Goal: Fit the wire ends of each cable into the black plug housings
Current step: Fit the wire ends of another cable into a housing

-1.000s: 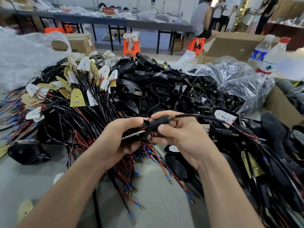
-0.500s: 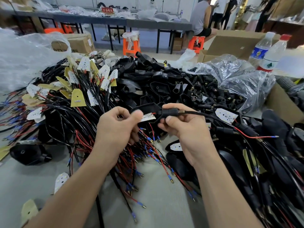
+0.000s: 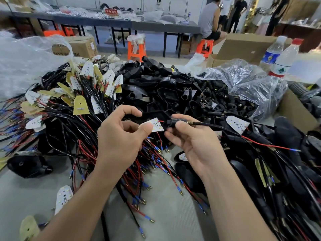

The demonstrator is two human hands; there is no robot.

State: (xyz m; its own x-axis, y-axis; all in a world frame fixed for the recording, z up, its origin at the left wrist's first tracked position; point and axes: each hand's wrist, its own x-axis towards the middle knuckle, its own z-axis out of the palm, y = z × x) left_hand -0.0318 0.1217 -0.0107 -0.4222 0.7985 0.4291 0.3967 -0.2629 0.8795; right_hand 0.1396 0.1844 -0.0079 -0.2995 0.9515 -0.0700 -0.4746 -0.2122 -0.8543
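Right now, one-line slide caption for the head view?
Left hand pinches small white dotted board; right hand grips black cable collar above piled red-and-black wires.

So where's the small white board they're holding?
In the head view, centre frame: the white board is pinched by the left hand, just left of the black cable collar that the right hand holds.

We're in a small assembly workshop here: a huge heap of black plug housings (image 3: 165, 87), tangled cables (image 3: 69, 122) piled left of it, cardboard boxes (image 3: 81, 47) behind it, and long grey worktables (image 3: 156, 26) with orange stools (image 3: 136, 49) further back.
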